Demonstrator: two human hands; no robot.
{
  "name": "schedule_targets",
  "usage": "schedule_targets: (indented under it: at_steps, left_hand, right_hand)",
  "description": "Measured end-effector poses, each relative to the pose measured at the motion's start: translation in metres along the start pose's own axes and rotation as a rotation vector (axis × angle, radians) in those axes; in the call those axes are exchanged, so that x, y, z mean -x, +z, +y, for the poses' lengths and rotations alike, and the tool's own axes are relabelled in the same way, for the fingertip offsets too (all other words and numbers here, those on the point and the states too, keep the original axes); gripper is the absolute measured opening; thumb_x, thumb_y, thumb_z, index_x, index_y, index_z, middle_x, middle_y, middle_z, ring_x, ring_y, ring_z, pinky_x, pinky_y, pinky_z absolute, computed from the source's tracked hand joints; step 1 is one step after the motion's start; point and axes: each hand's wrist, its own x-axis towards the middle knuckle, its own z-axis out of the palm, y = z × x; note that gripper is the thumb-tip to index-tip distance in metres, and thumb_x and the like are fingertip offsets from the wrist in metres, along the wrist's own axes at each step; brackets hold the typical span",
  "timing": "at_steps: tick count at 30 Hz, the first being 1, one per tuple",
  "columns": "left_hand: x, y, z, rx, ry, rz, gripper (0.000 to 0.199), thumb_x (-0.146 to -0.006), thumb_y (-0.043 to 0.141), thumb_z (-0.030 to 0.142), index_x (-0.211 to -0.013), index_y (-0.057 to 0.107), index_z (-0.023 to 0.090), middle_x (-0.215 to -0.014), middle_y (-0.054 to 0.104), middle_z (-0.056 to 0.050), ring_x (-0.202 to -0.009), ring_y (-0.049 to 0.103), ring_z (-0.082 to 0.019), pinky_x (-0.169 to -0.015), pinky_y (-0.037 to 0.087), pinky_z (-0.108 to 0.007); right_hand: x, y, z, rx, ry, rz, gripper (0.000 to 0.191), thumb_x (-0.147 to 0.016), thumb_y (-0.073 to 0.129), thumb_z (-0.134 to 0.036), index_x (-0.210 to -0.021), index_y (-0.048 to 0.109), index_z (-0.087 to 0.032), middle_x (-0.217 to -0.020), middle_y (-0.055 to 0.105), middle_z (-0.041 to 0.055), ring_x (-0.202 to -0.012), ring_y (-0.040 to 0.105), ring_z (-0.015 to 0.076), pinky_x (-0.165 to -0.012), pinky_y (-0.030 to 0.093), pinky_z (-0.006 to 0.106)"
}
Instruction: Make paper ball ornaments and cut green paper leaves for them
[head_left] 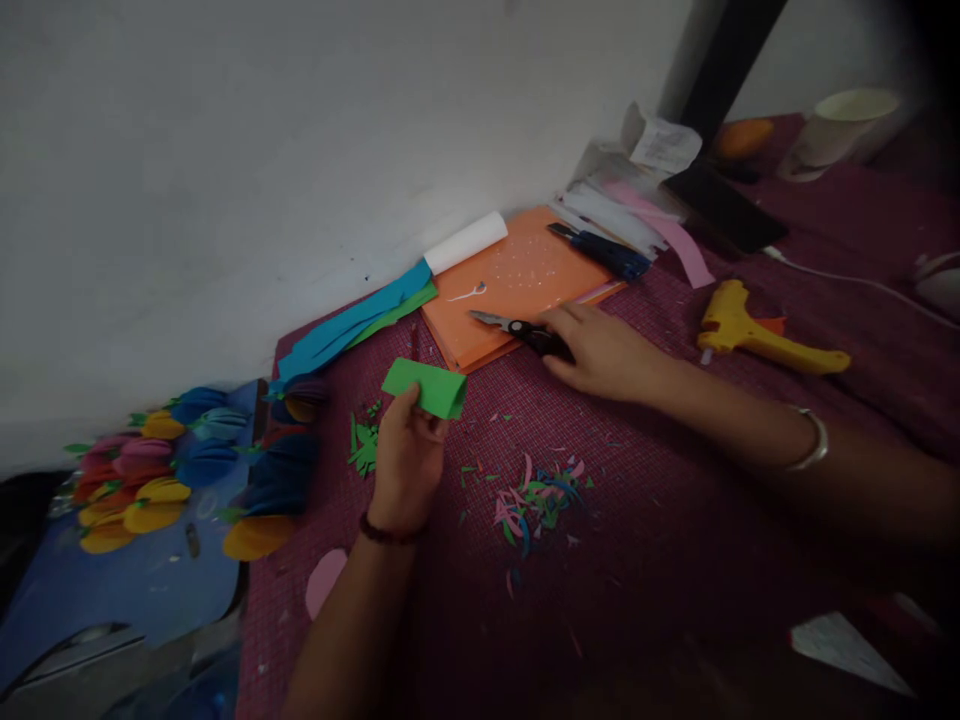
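My left hand (411, 455) pinches a folded piece of green paper (426, 387) between thumb and fingers, held above the table. Small green paper cut-outs (365, 445) lie just left of that wrist. Over at the orange sheets, my right hand (589, 345) is closed around the black handles of the scissors (517, 328). Their blades point left across the stack of orange paper (517, 275); part of the handles is hidden under the fingers. Curled paper scraps (540, 500) in pink, green and blue are scattered on the cloth between my forearms.
Blue paper strips (352, 318) and a white roll (466, 243) lie along the wall. A blue utility knife (600, 250) rests on the orange stack. Rightward are a yellow glue gun (765, 330), a phone (724, 210) with a cable and a cup (836, 130). Paper ornaments (150, 470) fill the left.
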Motion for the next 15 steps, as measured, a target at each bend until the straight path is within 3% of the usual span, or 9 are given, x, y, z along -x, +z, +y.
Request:
schedule_targets:
  at_steps: [5,8,10,12,15]
  left_hand:
    - [-0.014,-0.010,0.012,0.112,-0.052,0.044,0.012,-0.080,0.057,0.013,-0.069,0.056,0.018,-0.059,0.065,0.005,-0.046,0.055,-0.007,-0.043,0.034,-0.019]
    - [-0.017,-0.012,0.013,0.137,-0.036,0.065,0.013,-0.082,0.054,0.012,-0.071,0.057,0.017,-0.059,0.065,0.004,-0.046,0.057,-0.008,-0.040,0.030,-0.020]
    - [-0.020,-0.013,0.016,0.145,-0.027,0.095,0.012,-0.083,0.053,0.013,-0.074,0.059,0.017,-0.062,0.067,0.003,-0.052,0.062,-0.010,-0.044,0.037,-0.020]
    - [-0.022,-0.015,0.021,0.155,-0.009,0.116,0.012,-0.085,0.052,0.013,-0.078,0.061,0.017,-0.067,0.070,0.001,-0.059,0.065,-0.011,-0.051,0.043,-0.021]
    - [-0.026,-0.020,0.030,0.122,0.031,0.122,0.013,-0.085,0.051,0.013,-0.077,0.061,0.017,-0.067,0.069,0.002,-0.055,0.063,-0.010,-0.048,0.040,-0.020]
  right_hand:
    - [-0.005,0.014,0.032,0.180,0.093,-0.152,0.046,-0.080,0.055,-0.024,-0.125,0.054,-0.013,-0.109,0.062,0.0170,-0.097,0.060,0.0302,-0.082,0.048,0.041]
    - [-0.007,0.013,0.032,0.079,0.157,-0.104,0.048,-0.078,0.056,-0.022,-0.126,0.054,-0.017,-0.109,0.063,0.0144,-0.096,0.062,0.0294,-0.080,0.048,0.040]
    - [-0.008,0.008,0.026,-0.217,0.214,-0.019,0.048,-0.076,0.061,-0.024,-0.123,0.054,-0.018,-0.106,0.064,0.0120,-0.093,0.062,0.0265,-0.079,0.049,0.037]
    - [-0.006,0.002,0.015,-0.682,0.270,0.004,0.051,-0.077,0.064,-0.026,-0.125,0.050,-0.019,-0.100,0.065,0.0086,-0.086,0.063,0.0208,-0.074,0.049,0.032]
    - [0.002,-0.002,-0.007,-1.299,0.304,-0.196,0.060,-0.076,0.072,-0.030,-0.129,0.045,-0.022,-0.091,0.064,0.0036,-0.077,0.061,0.0129,-0.066,0.046,0.023]
